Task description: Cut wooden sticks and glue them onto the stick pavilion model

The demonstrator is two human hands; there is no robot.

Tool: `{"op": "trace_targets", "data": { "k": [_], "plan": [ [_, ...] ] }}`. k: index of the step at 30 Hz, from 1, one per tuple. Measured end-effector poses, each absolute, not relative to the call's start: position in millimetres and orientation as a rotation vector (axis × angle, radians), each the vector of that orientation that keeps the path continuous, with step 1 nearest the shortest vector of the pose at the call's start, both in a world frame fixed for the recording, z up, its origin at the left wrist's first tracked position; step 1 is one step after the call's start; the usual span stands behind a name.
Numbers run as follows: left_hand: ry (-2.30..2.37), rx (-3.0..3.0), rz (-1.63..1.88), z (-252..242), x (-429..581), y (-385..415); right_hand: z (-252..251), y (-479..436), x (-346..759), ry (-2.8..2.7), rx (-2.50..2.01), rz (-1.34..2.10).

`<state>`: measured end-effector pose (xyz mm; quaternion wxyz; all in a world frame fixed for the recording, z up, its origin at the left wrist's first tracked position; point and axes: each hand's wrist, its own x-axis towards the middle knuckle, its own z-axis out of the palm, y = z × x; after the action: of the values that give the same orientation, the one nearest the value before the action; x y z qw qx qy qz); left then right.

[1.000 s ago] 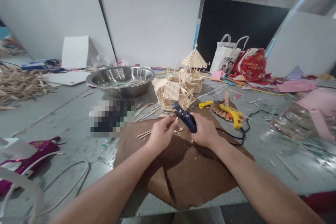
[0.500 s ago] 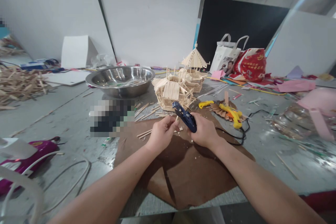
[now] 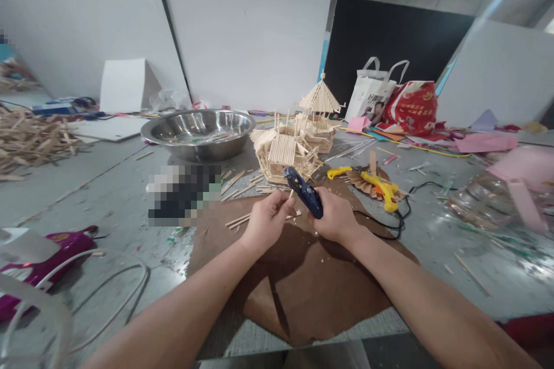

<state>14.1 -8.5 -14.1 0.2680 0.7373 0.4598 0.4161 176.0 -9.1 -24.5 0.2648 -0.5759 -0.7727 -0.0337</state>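
Observation:
My left hand is closed in a pinch on a short thin wooden stick, held tilted upward. Close on its right, my right hand grips a dark blue hand tool with a pliers-like head; its head is beside the stick's upper end. Whether the two touch I cannot tell. Both hands are above a brown cloth dotted with small pale bits. Loose wooden sticks lie by my left hand. Just beyond the tool stands a model building of wooden sticks with a pointed-roof tower.
A steel basin stands back left, with a heap of wooden sticks farther left. At right lie a yellow glue gun with a black cord and a clear plastic container. A purple device and white cable lie front left.
The stick's upper end shows more plainly beside the tool's head. My right hand has shifted very slightly left; otherwise the hands and table look the same.

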Motion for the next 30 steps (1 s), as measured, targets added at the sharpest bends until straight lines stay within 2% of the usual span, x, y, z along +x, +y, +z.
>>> {"op": "trace_targets", "data": {
  "k": [16,30],
  "plan": [
    [1.183,1.885,1.167,-15,17,-10,-22,-11,167,-2.103,-1.639,-0.111],
    [1.130,1.290,1.220,-16,25,7,-23,12,204,-1.665,-1.675,0.137]
  ]
}}
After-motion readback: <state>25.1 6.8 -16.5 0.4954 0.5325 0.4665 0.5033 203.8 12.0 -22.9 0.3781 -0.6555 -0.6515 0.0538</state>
